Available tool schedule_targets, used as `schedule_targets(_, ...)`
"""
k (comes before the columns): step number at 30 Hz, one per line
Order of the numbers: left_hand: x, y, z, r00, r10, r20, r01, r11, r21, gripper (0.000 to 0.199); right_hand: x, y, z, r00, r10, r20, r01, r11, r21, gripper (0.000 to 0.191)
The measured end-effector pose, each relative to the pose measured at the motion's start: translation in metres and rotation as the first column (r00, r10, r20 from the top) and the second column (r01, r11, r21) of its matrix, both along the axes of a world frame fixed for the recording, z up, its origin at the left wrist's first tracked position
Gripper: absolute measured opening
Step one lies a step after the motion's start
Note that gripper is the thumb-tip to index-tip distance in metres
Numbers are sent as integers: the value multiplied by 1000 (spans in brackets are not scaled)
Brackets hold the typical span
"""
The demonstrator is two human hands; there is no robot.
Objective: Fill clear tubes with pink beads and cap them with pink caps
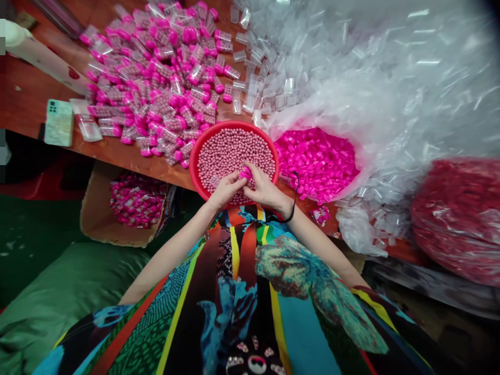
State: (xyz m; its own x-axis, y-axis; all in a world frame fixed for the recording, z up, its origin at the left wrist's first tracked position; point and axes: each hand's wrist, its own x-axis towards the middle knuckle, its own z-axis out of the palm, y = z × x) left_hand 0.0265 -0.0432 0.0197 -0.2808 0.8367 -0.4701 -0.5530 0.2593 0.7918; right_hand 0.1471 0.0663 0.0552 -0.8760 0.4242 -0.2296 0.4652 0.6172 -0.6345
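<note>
Left hand: here it is, the left hand [227,188], fingertips pinched on a small pink cap [245,173].
Right hand: and the right hand [266,188], black cord [294,200] at the wrist, grips the same cap from the other side.
Pink cap: up over the bowl, between both sets of fingertips; can't tell if a tube is attached. Looks feather-light, stiff, smooth enough to slip; best pinched by its sides.
Red bowl: the red bowl [192,166] sits right beneath, loaded with pink beads [234,146], probably hard and quick to roll.
Loose caps: more pink caps [318,161] just right, in a clear bag.
Far table: bead-filled tubes [156,94] left, clear tubes [287,86] right.
</note>
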Motion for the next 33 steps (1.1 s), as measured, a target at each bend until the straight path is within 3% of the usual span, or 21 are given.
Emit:
schedule_targets(6, 7, 2, 8, 997, 22, 76, -20, 999, -25, 20, 0, -14, -1, 999, -47, 26, 42, 986, 164, 74)
schedule_targets(9, 11, 4, 9, 994, 47, 96, -44, 998, -41, 19, -3, -17, -1, 997, -10, 74, -7, 973, 230, 74)
schedule_targets(16, 16, 3, 4, 991, 71, 116, -61, 995, -81, 27, -6, -8, 2, 990, 52, 132, -68, 990, 120, 69)
schedule_targets(21, 18, 2, -3, 990, 58, 129, -40, 990, -138, 31, -5, -9, -6, 986, 41, 164, -53, 996, 67, 57)
schedule_targets(27, 14, 3, -9, 994, 25, 109, -3, 980, -197, 36, -2, -15, -19, 987, 32, 156, -42, 997, 65, 67)
schedule_targets(33, 7, -3, -4, 998, -48, 41, 58, 962, -268, 37, -11, -19, -24, 990, 30, 135, -36, 999, 41, 44)
